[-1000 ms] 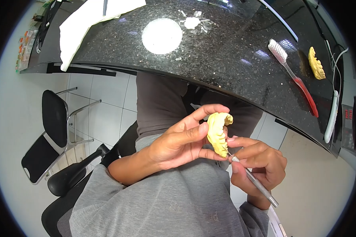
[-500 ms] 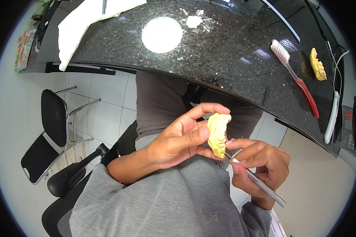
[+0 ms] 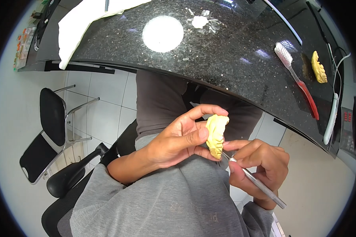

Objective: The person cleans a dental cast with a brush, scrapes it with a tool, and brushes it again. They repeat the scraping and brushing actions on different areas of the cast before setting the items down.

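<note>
Between the thumb and fingers of my left hand (image 3: 182,136) is a yellow dental model (image 3: 215,136), its row of teeth facing right. My right hand (image 3: 261,166) is closed around a slim metal tool (image 3: 261,185), gripped like a pen. The tool's thin tip reaches the lower end of the model; whether it touches the surface is hard to tell. Both hands are in front of the grey shirt, below the edge of the dark speckled table (image 3: 225,55).
On the table lie a red-handled brush (image 3: 304,94), a second yellow model (image 3: 319,68), a white-handled tool with a cable (image 3: 331,118), a white round patch (image 3: 162,34), white residue (image 3: 200,22) and a white cloth (image 3: 77,29). A black chair (image 3: 51,118) stands at left.
The model and the tool tip have shifted slightly left, and my right hand has moved a little with them. Both grips are unchanged. The view has shifted slightly.
</note>
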Demonstrator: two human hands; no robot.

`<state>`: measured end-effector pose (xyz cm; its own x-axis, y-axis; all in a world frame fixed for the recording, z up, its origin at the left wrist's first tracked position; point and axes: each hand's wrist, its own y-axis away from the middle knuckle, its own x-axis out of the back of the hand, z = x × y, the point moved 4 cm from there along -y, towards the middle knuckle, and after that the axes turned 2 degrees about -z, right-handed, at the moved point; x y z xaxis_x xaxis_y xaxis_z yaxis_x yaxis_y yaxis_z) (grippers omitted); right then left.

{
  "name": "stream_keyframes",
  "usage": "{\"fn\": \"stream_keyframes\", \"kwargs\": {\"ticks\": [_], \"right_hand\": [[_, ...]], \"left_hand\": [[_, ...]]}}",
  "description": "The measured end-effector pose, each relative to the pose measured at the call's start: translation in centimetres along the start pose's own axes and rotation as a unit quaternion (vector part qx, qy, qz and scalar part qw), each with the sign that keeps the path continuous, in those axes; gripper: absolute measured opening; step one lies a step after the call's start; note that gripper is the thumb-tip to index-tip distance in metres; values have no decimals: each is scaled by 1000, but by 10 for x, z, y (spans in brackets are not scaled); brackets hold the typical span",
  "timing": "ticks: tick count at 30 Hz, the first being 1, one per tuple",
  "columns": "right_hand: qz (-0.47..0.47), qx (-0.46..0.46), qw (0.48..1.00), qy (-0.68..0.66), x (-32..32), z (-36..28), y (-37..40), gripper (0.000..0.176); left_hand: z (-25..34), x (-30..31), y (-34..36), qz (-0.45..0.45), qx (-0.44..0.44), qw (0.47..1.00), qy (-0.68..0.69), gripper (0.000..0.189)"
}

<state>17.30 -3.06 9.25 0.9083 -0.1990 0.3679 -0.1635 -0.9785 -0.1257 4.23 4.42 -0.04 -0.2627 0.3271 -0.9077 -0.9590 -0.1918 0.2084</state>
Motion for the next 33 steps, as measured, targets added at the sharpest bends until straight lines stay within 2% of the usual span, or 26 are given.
{"fn": "stream_keyframes", "kwargs": {"ticks": [4, 16, 20, 22, 24, 25, 26, 27, 28, 30, 33], "right_hand": [[-16, 20, 999, 22, -2, 3, -2, 25], [-48, 4, 998, 34, -5, 4, -6, 25], [-67, 0, 998, -3, 1, 5, -1, 22], [91, 5, 994, -64, 20, 1, 5, 20], [216, 76, 972, -60, 40, -4, 7, 17], [217, 78, 971, -58, 53, -3, 7, 17], [226, 92, 960, 135, 71, -6, 8, 18], [228, 103, 913, 323, 82, -10, 5, 20], [221, 56, 888, 400, 90, -8, 2, 24], [218, 20, 808, 547, 94, -3, -10, 25], [185, -5, 788, 588, 99, 10, -13, 25]], "left_hand": [[-1, 5, 0, 1, 1, 1000, 13, 63], [-2, 12, 0, 10, -2, 1000, -9, 61], [-4, 12, 1, 14, 1, 1000, 21, 58], [-5, 13, 1, 16, -3, 999, 37, 57], [-7, 17, 2, 38, -30, 998, 27, 54], [-6, 17, 2, 41, -32, 999, 15, 58], [-6, 15, 1, 36, -33, 999, 13, 58], [-5, 13, 1, 36, -34, 999, 9, 62], [-4, 11, 0, 36, -35, 999, 6, 67], [-4, 7, 1, 33, -44, 998, 7, 71], [-1, 5, 1, 27, -57, 998, 15, 76]]}}
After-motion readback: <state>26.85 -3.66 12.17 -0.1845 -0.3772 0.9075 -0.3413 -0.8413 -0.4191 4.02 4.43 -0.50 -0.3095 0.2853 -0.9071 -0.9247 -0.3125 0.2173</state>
